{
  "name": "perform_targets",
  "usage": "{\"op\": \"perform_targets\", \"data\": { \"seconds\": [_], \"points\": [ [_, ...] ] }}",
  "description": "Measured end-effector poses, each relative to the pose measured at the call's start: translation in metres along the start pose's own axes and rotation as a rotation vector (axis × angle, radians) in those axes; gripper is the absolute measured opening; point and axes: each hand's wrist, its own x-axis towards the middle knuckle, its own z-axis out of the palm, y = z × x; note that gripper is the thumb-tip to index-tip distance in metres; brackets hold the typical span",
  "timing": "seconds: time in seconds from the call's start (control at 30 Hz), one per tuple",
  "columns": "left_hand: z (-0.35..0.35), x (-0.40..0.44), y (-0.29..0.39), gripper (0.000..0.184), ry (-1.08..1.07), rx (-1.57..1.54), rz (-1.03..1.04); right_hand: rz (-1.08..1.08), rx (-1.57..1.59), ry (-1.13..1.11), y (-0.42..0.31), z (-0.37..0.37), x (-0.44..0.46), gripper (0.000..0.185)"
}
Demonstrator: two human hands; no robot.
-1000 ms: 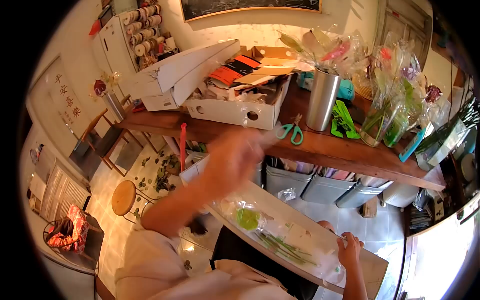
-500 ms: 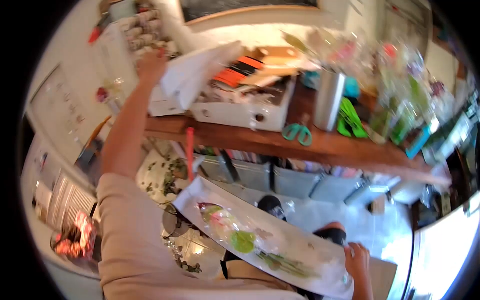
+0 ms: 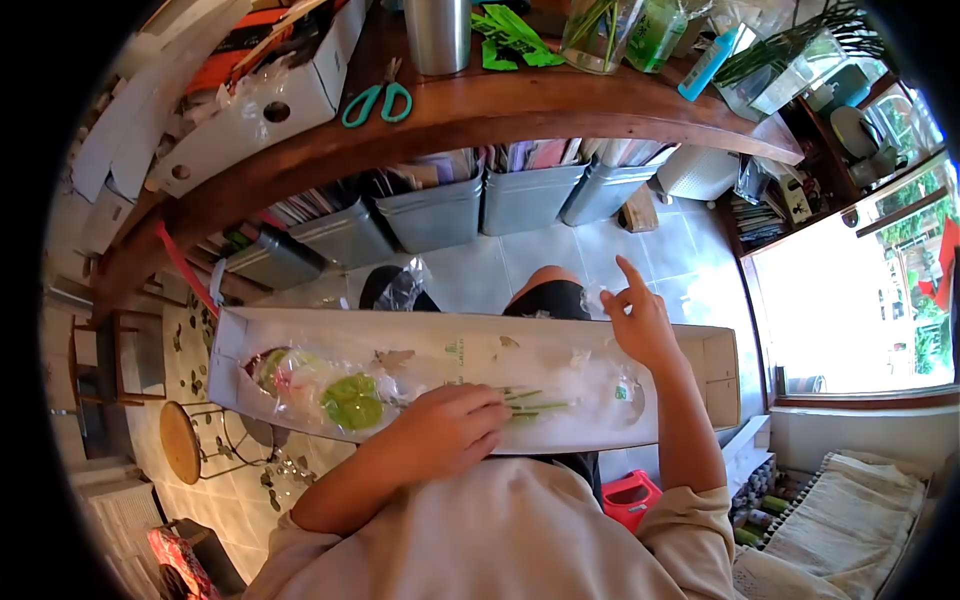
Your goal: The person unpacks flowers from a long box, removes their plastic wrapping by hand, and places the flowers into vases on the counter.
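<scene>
A long white cardboard box (image 3: pixel 680 400) lies across my lap. In its left part is a flower bunch (image 3: pixel 352 402) in clear plastic, with a round green bloom and pink and dark red ones. My left hand (image 3: pixel 448 430) is closed over the green stems (image 3: pixel 535 404), which stick out to its right; its fingertips are partly hidden. Above the box's far wall, right of the middle, my right hand (image 3: pixel 640 318) has its index finger stretched out and holds nothing. White filling (image 3: pixel 585 388) and a small clear packet with a green label (image 3: pixel 622 392) lie in the box's right half.
Ahead stands a curved wooden table (image 3: pixel 560 105) with teal scissors (image 3: pixel 378 103), a metal tumbler (image 3: pixel 438 38), green wrappers (image 3: pixel 512 38) and a blue tube (image 3: pixel 708 66). Grey bins (image 3: pixel 430 212) line up beneath it. A stool (image 3: pixel 180 442) stands left, a red basket (image 3: pixel 630 497) right.
My left hand has come down from the upper left shelf area to the stems in the box. My right hand has let go of the box's end. The view has turned down and right.
</scene>
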Motion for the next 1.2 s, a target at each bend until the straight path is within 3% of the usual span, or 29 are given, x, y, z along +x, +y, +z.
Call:
{"op": "perform_targets", "data": {
  "seconds": [0.03,0.07,0.17,0.3,0.37,0.43,0.57,0.6,0.73,1.03,1.2],
  "points": [
    [0.014,-0.001,-0.003,0.027,0.022,0.029,-0.013,0.028,0.020,0.026,0.003,0.002,0.001,0.031],
    [0.023,-0.005,-0.008,0.025,0.029,0.035,-0.038,-0.213,-0.208,0.094,0.026,0.006,0.007,0.022],
    [0.042,-0.012,-0.018,0.022,0.013,0.023,-0.051,-0.276,-0.124,0.223,0.039,-0.003,0.008,0.015],
    [0.056,-0.020,-0.016,0.020,0.004,-0.017,0.025,-0.200,0.289,0.466,0.035,-0.021,0.003,0.005],
    [0.058,-0.022,-0.014,0.018,0.044,-0.002,0.045,-0.215,0.180,0.497,0.011,-0.039,-0.010,0.006],
    [0.060,-0.025,-0.006,0.017,0.073,0.003,0.063,-0.264,0.320,0.225,0.002,-0.032,-0.022,0.008],
    [0.058,-0.032,0.009,0.015,-0.104,0.009,0.069,-0.417,0.053,-0.417,-0.052,0.003,-0.048,0.020],
    [0.058,-0.034,0.010,0.015,-0.109,0.027,0.082,-0.444,-0.125,-0.481,-0.060,0.016,-0.053,0.021],
    [0.056,-0.044,0.013,0.015,0.004,0.025,0.088,-0.541,-0.340,-0.666,-0.043,0.073,-0.055,0.024],
    [0.041,-0.076,0.009,0.016,0.151,0.057,-0.009,-0.762,-0.174,-0.483,-0.026,0.125,-0.066,0.018],
    [0.013,-0.090,-0.009,0.026,0.224,0.146,-0.074,-0.747,-0.208,-0.546,-0.027,0.125,-0.066,0.010]
  ]
}}
